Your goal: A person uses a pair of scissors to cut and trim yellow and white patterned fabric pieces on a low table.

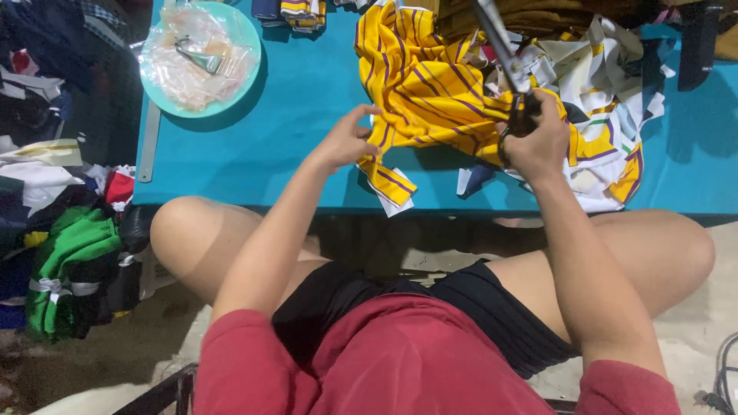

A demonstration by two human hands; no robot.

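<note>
Far to my left, a heap of clothes (pixel 65 253) is lying on the floor, a green garment (pixel 73 246) sitting on top of it. A grey metal ruler (pixel 149 143) is lying along the left edge of the teal table (pixel 284 131), and just beyond it a pale green plate (pixel 201 58) is holding a crumpled clear plastic bag (pixel 192 61) with a small metal clip on it.

My left hand (pixel 346 140) is hovering just beside the near edge of the yellow striped fabric (pixel 419 88), my fingers (pixel 367 113) loosely curled and gripping nothing, the thumb and forefinger reaching toward the cloth. The fabric, yellow with purple and white stripes, is lying bunched at the middle of the table, one strip hanging toward the table's front edge.

My right hand (pixel 538 142) is clenching the black handles of a pair of scissors (pixel 503 54), their long metal blades pointing up and away over the fabric. To the right, white and yellow scraps (pixel 607 92) are piling against it.
</note>
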